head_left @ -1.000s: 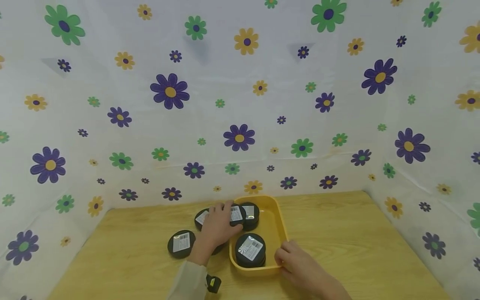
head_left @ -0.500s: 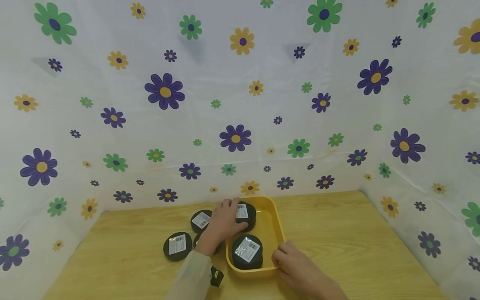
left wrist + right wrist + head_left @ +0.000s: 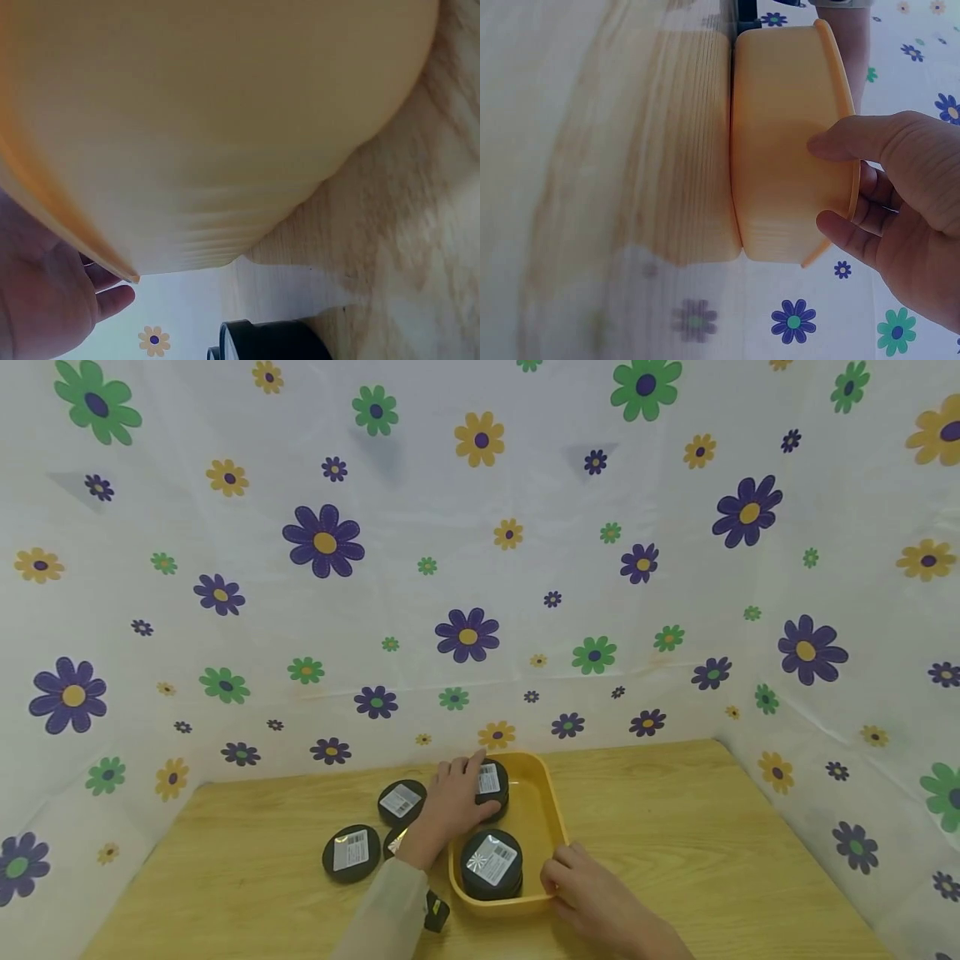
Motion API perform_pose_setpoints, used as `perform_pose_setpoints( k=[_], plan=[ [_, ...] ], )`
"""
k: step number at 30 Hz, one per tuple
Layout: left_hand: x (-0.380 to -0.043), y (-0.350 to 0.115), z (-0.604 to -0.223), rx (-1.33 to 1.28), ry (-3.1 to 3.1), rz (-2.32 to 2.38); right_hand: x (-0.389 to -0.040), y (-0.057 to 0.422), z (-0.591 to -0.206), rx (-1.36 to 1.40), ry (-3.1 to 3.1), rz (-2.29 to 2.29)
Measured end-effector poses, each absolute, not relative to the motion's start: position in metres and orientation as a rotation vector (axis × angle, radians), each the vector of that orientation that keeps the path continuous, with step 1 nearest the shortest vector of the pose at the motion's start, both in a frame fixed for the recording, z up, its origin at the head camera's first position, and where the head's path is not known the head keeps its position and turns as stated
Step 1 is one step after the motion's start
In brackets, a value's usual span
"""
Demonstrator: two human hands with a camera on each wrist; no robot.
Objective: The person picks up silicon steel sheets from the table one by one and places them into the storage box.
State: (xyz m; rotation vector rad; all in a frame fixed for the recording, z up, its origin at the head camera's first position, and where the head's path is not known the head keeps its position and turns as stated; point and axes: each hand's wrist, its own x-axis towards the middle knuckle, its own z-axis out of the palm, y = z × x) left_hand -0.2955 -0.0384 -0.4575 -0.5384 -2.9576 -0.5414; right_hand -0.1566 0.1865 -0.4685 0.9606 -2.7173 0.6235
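Note:
My left hand (image 3: 452, 800) grips a flat round black disc (image 3: 488, 779) with a white barcode label, its thumb and fingers spread round the disc's edge. That disc sits on a stack at the back left inside the yellow plastic tray (image 3: 557, 802); my palm hides part of it. Another stack of black discs (image 3: 491, 862) stands in the tray's near left corner. My right hand (image 3: 588, 887) holds the tray's near right rim; in the right wrist view its thumb (image 3: 847, 139) presses the outer wall and its fingers reach over the rim.
Left of the tray lie more labelled black discs, one at the far left (image 3: 351, 853), one further back (image 3: 402, 802), and one partly under my left wrist (image 3: 396, 840). A small black object with a yellow mark (image 3: 436, 912) is near my left sleeve. Flowered cloth (image 3: 600, 568) surrounds the wooden table (image 3: 675, 818).
My left hand has carried a black disc rightward over the tray's left side onto the back stack. My right hand has stayed on the rim. The head view has shifted slightly.

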Motion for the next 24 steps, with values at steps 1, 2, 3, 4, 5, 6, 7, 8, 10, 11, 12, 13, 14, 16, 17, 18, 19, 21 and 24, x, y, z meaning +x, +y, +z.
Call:
perform_pose_setpoints(
  k=[1,2,3,4,5,6,7,8,10,11,12,13,14,16,17,18,19,21,24],
  plan=[
    [-0.295,-0.039,-0.458,-0.531,-2.962,-0.548,-0.156,0.186,-0.468,0.957,-2.731,0.628],
    [-0.295,-0.039,-0.458,-0.528,-2.962,-0.551,-0.156,0.186,-0.467,0.955,-2.743,0.631],
    [-0.294,-0.039,-0.458,-0.527,-2.961,-0.552,-0.156,0.186,-0.467,0.952,-2.756,0.631],
    [-0.294,-0.039,-0.458,-0.525,-2.961,-0.551,-0.156,0.185,-0.466,0.947,-2.775,0.637],
    [-0.293,-0.039,-0.459,-0.526,-2.959,-0.546,-0.156,0.184,-0.465,0.943,-2.789,0.641],
    [-0.293,-0.039,-0.459,-0.526,-2.957,-0.545,-0.156,0.184,-0.465,0.940,-2.799,0.645],
    [-0.292,-0.040,-0.460,-0.527,-2.955,-0.543,-0.156,0.184,-0.465,0.937,-2.808,0.650],
    [-0.292,-0.040,-0.460,-0.529,-2.954,-0.539,-0.156,0.183,-0.465,0.939,-2.808,0.650],
    [-0.291,-0.041,-0.460,-0.540,-2.943,-0.525,-0.155,0.183,-0.466,0.940,-2.803,0.658],
    [-0.291,-0.042,-0.461,-0.548,-2.937,-0.518,-0.155,0.183,-0.466,0.950,-2.781,0.656],
    [-0.290,-0.043,-0.460,-0.558,-2.931,-0.511,-0.155,0.183,-0.467,0.957,-2.762,0.655],
    [-0.290,-0.044,-0.460,-0.571,-2.923,-0.503,-0.154,0.183,-0.468,0.964,-2.740,0.653],
    [-0.290,-0.045,-0.460,-0.583,-2.914,-0.500,-0.154,0.183,-0.468,0.969,-2.721,0.651],
    [-0.289,-0.048,-0.460,-0.601,-2.893,-0.504,-0.153,0.183,-0.469,0.972,-2.697,0.659],
    [-0.289,-0.050,-0.460,-0.602,-2.890,-0.507,-0.153,0.183,-0.469,0.974,-2.686,0.662],
    [-0.289,-0.052,-0.460,-0.599,-2.886,-0.515,-0.153,0.183,-0.469,0.970,-2.688,0.667],
    [-0.289,-0.054,-0.460,-0.593,-2.881,-0.531,-0.153,0.183,-0.469,0.968,-2.686,0.670],
    [-0.288,-0.059,-0.459,-0.573,-2.865,-0.559,-0.153,0.184,-0.468,0.965,-2.684,0.672],
    [-0.286,-0.067,-0.458,-0.520,-2.867,-0.589,-0.154,0.185,-0.469,0.967,-2.648,0.648]
  ],
)
